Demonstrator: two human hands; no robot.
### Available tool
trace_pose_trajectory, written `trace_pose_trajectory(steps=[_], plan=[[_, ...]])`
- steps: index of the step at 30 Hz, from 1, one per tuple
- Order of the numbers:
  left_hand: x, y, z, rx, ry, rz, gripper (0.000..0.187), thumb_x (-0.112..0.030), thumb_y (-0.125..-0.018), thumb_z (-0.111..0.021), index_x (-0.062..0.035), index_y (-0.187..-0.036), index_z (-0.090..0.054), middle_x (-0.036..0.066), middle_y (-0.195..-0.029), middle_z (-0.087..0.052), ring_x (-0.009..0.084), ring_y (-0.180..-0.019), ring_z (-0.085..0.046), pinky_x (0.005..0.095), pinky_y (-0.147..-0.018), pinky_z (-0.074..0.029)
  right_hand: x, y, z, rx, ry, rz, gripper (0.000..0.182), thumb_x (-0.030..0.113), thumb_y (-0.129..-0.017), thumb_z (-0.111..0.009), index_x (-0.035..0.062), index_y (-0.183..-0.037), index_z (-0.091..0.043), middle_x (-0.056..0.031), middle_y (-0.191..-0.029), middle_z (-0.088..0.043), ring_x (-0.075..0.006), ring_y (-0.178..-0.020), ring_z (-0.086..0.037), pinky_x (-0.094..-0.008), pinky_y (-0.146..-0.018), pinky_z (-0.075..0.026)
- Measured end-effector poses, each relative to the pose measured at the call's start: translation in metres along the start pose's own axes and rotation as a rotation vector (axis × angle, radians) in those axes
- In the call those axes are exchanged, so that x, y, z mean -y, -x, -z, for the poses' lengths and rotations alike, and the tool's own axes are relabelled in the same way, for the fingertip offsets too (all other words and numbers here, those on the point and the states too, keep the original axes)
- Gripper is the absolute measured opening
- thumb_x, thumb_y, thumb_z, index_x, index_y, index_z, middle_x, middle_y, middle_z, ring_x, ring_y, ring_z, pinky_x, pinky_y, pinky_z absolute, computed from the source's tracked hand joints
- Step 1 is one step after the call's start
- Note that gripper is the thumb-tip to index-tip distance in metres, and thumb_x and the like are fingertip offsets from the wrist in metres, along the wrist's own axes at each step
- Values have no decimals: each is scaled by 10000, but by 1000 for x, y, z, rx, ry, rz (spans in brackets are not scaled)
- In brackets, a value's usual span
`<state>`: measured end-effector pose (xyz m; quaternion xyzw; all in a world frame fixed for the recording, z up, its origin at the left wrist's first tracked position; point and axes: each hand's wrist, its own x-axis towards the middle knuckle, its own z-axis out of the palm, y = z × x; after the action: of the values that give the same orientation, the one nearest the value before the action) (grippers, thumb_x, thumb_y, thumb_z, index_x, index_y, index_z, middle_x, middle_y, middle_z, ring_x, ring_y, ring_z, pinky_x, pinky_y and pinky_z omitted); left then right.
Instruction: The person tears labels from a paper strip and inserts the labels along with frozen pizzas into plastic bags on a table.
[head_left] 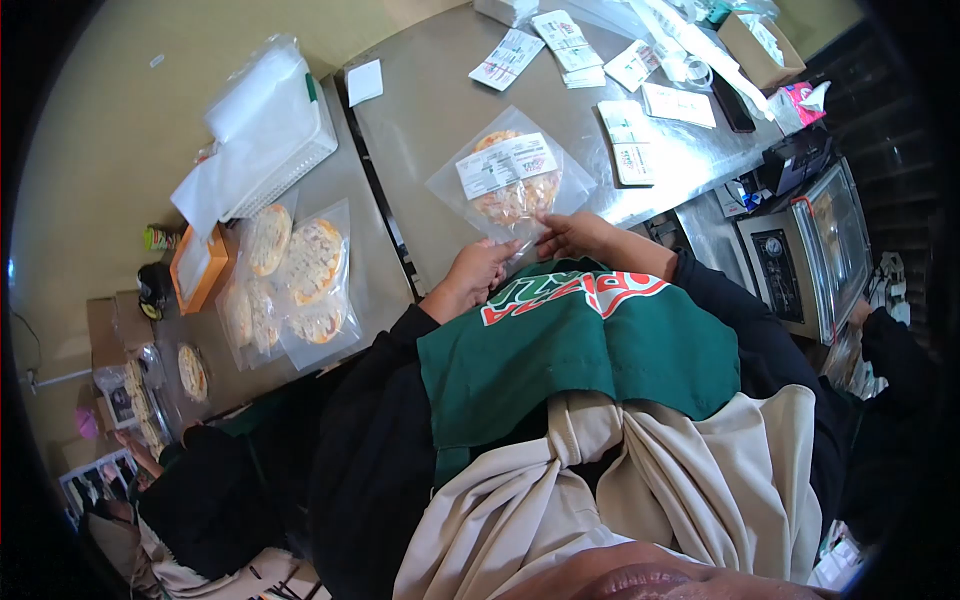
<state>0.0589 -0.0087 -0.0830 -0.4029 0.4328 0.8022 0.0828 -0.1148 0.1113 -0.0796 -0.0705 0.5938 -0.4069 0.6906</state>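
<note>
At the near side of the grey metal tabletop (410, 120), I am watching both hands working on one clear plastic pouch (577, 188). Inside it, a round, pale-topped pizza (520, 205) is lying, with a white printed label card with red lettering (507, 167) showing over its far half. I am not making out whether that card is sitting inside or on the film.

Left hand (478, 270): fingers are pinching the pouch's near corner. Right hand (575, 236): fingertips are gripping the film just beside it. The hands are nearly meeting, pizza lying beyond them.

Step in hand, my judgement: they are closing or straightening the pouch's near end; I am not seeing whether it is sealed. Next move is calling, I think, for drawing the film flat without shifting the card or tilting the pizza.

Stacks of white printed cards (626, 143) are lying to the right. Leftward, past the seam, flat bagged pizzas (310, 262) are resting near a white plastic basket (295, 165).
</note>
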Motion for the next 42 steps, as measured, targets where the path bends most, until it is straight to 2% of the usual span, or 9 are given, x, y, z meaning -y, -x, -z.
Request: trace_pose_trajectory(steps=[2,6,13,16,19,25,27,31,42], plan=[[1,-1,2,52,20,-35,243,-263,-848,-638,-103,-775,-470,-56,-525,-377,46,-406,-348,195,-359,-244,-8,-12,8,2,-69,-10,326,318,-914,-526,-3,-945,-568,-105,-790,-609,-185,-681,-595,-269,-574,-476],[-4,1,1,177,167,-101,196,-226,-888,-582,-98,-785,-474,-46,-493,-353,70,-392,-332,228,-369,-266,-16,-25,11,26,-193,-44,543,508,-850,-544,-15,-993,-574,-156,-893,-632,-233,-685,-603,-355,-636,-501],[-62,44,-47,243,122,-378,306,-316,-911,-535,-40,-778,-518,20,-494,-399,129,-423,-403,256,-412,-333,54,58,6,-228,-368,456,154,134,-787,-596,-17,-820,-603,-131,-663,-601,-236,-525,-594,-357,-498,-514],[-90,54,-59,590,-20,-338,348,-373,-900,-535,-35,-814,-537,52,-535,-472,149,-468,-472,263,-442,-381,73,122,32,-256,-385,630,170,170,-798,-575,1,-810,-583,-113,-664,-588,-214,-539,-589,-328,-508,-499],[-107,49,-64,468,-253,-374,381,-412,-895,-527,-36,-836,-543,66,-569,-517,156,-495,-509,258,-469,-409,69,186,69,-416,-381,770,168,179,-813,-572,11,-817,-587,-95,-660,-588,-195,-537,-588,-308,-501,-492],[-83,-49,-49,-469,-638,-482,249,-270,-916,-524,-37,-829,-520,75,-703,-542,146,-577,-488,279,-526,-418,7,321,160,-935,-622,988,123,128,-837,-539,13,-809,-574,-62,-637,-573,-127,-476,-551,-238,-437,-450],[-62,-78,-28,-590,-1014,-941,244,-259,-906,-540,-25,-839,-522,98,-766,-553,190,-638,-495,328,-592,-429,-10,351,173,-1028,-663,1004,124,128,-842,-530,12,-817,-567,-62,-638,-573,-119,-474,-551,-236,-430,-445],[-37,-107,-26,-508,-1227,-799,244,-259,-876,-558,-33,-801,-505,120,-762,-529,272,-688,-501,392,-637,-414,-39,395,195,-1309,-692,916,131,145,-844,-532,19,-828,-560,-51,-628,-565,-116,-459,-533,-239,-424,-443],[-32,-141,-52,-520,-1581,-1045,243,-260,-866,-562,-38,-788,-499,124,-753,-520,287,-692,-497,403,-636,-409,-90,458,228,-1691,-925,1049,153,180,-843,-540,31,-808,-544,-54,-654,-574,-136,-514,-547,-271,-491,-491]])
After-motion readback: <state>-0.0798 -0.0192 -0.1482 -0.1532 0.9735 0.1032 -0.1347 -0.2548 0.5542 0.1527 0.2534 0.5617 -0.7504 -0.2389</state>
